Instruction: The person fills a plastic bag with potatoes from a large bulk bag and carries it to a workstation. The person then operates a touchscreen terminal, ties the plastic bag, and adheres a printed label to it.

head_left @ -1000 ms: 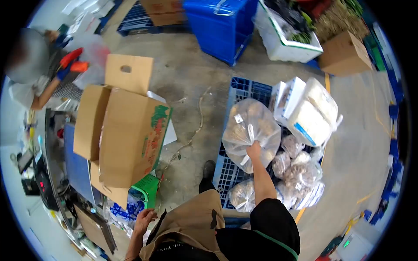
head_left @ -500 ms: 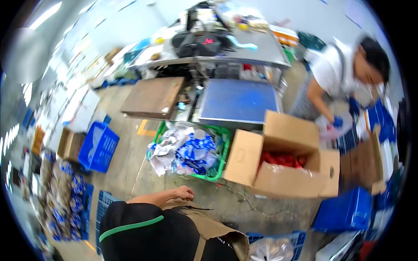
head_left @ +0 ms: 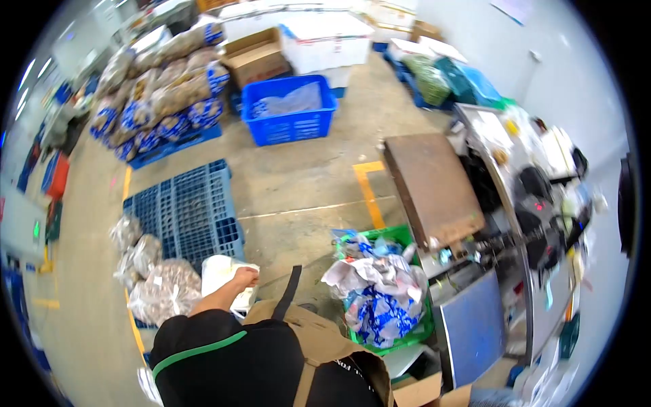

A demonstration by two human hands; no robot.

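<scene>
My left hand [head_left: 245, 277] hangs in front of my body with its fingers curled in. Nothing shows between the fingers. Behind and below it is a white object [head_left: 224, 268], perhaps a bag or a tub; I cannot tell whether the hand touches it. Clear bags of brownish contents [head_left: 166, 292] lie just left of my forearm. A green basket [head_left: 411, 324], heaped with crumpled white and blue plastic bags [head_left: 385, 298], stands to my right. My right hand is out of the frame.
A blue plastic pallet [head_left: 184, 207] lies ahead to the left. Beyond it stand a blue crate [head_left: 288, 122] and a stack of filled sacks [head_left: 169, 88]. A brown platform [head_left: 434, 186], a blue-topped platform [head_left: 472, 329] and a metal table [head_left: 519, 271] line the right side.
My view has swung left, so the basket and table sit further right. The pallet and sacks have come into fuller view, and the co-worker has left it. My left hand stays curled.
</scene>
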